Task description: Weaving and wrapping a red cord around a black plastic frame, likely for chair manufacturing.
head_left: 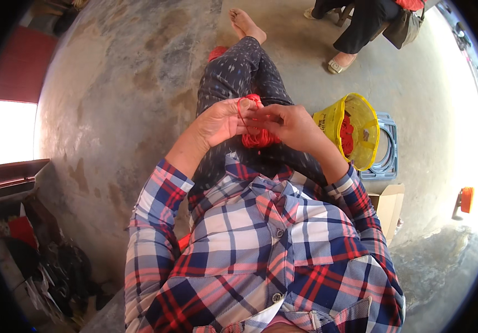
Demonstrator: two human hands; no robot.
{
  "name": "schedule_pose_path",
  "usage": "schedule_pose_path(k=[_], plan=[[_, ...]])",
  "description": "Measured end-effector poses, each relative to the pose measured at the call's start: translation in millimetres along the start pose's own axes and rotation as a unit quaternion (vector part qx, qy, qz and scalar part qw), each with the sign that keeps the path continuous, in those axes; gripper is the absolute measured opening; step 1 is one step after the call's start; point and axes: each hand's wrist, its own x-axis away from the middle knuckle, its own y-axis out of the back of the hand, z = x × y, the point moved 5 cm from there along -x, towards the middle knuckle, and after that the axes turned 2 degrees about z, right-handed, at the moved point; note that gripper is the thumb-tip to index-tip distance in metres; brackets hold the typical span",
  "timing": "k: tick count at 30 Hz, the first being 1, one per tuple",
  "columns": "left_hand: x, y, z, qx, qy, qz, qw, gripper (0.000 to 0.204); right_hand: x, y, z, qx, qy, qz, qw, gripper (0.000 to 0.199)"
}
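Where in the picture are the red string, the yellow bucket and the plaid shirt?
Red string [259, 139]: head view, lower bundle.
Yellow bucket [333, 117]: head view, outer wall.
Plaid shirt [250, 233]: head view, chest front.

Hands: two, one left hand [220, 120] and one right hand [299, 129]. Red cord bundle [259, 139]: one. Yellow bucket [362, 114]: one; red pieces [347, 136] inside cannot be counted. Grey-blue plastic frame [392, 145]: one. Cardboard box [391, 208]: one. Other person [364, 25]: one. Shoes [336, 67]: two. Dark bag [404, 32]: one.

From the wearer's head, a fisheye view looks down closely over plaid shirt [225, 238], fingers [275, 111] and floor [111, 83].
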Motion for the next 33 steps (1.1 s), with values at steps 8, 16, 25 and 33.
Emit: schedule_pose_path(k=[8,16,25,33], plan=[[6.7,11.4,9.5,0.001,0.001,-0.009,1.000,0.053,6.2,-1.2,12.7,-0.014,-0.050,0.094,0.994,0.025],[0.3,7.9,-0.7,-0.011,-0.011,-0.020,1.000,0.051,-2.3,-10.4,-3.9,-0.045,0.045,0.072,0.995,0.026],[-13.2,9.1,14.0,0.005,-0.005,0.023,1.000,0.046,14.2,-2.7,-14.8,-0.101,-0.100,0.122,0.982,0.034],[9.5,15.5,15.2,-0.007,-0.017,-0.021,1.000,0.049,16.7,-13.0,-49.3,-0.038,-0.079,0.076,0.993,0.025]])
